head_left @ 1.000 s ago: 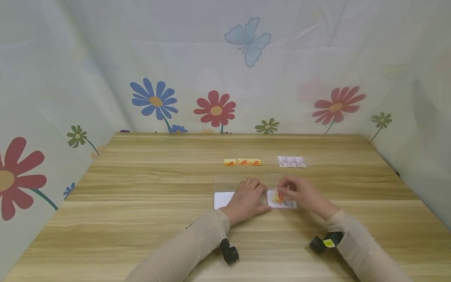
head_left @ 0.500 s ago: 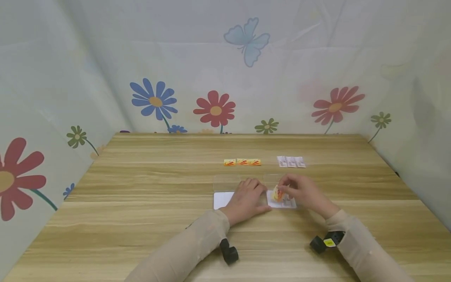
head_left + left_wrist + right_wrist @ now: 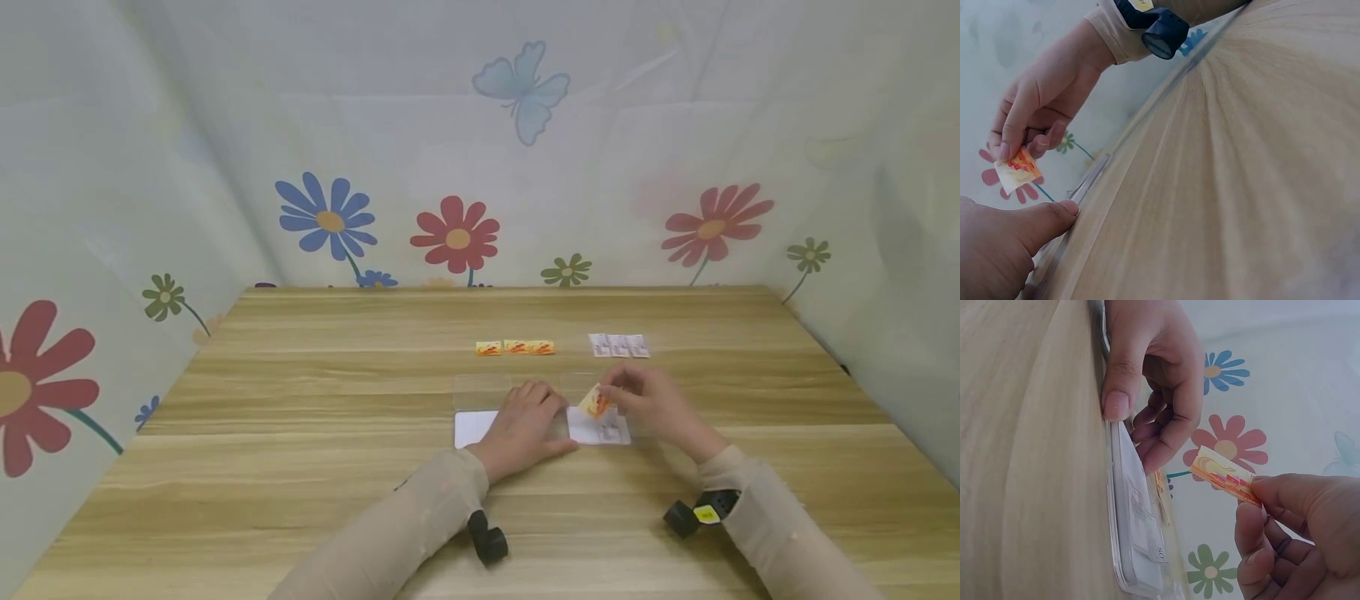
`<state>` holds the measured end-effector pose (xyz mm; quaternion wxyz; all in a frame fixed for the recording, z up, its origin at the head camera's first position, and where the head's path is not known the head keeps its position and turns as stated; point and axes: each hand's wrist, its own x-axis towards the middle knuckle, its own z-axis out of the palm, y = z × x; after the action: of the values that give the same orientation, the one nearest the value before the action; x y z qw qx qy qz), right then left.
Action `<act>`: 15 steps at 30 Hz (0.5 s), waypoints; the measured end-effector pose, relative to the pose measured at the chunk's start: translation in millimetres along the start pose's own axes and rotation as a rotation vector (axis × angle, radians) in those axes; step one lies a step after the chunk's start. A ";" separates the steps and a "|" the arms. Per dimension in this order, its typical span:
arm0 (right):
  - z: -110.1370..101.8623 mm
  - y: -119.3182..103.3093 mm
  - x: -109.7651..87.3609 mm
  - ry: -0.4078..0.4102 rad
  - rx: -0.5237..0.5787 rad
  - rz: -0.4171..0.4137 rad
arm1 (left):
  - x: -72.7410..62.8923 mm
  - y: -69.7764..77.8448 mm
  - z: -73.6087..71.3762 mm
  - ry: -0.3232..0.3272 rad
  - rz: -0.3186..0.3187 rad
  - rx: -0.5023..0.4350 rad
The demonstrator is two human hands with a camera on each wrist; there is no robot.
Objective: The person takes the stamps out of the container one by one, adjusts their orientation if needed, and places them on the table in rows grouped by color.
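Note:
My right hand (image 3: 645, 400) pinches a yellow-orange stamp (image 3: 595, 402) with toothed edges between thumb and fingertips. The stamp is tilted, in the air above the right-hand clear plastic case (image 3: 1115, 550). On that case's white insert (image 3: 583, 427) lies a pale stamp (image 3: 609, 429), towards the right end; an "80" shows on it in the right wrist view. My left hand (image 3: 525, 423) holds the left end of this case, its thumb (image 3: 1117, 403) on the near edge and its fingers curled at the far side. The left hand partly covers a second case with a white insert (image 3: 472, 427).
Behind the cases lies a row of yellow-orange stamps (image 3: 516, 347). Right of it is a row of pale stamps (image 3: 618, 345). Transparent open lids (image 3: 480, 390) extend behind the cases on the wooden table (image 3: 300, 400). A flowered curtain (image 3: 615, 167) surrounds the table.
My right hand has lifted the yellow-orange stamp up off the right case's insert and slightly back, which bares more of the white insert. The left hand has stayed in place.

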<state>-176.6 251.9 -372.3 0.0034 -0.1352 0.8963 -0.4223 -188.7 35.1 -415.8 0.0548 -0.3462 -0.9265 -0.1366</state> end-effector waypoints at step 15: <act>-9.8 1.4 6.4 0.037 0.044 0.011 | -0.6 -1.2 0.8 0.013 0.008 0.007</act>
<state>-184.3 258.6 -366.4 -0.0082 -0.1225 0.8874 -0.4443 -189.1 34.0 -417.0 0.0626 -0.3490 -0.9251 -0.1356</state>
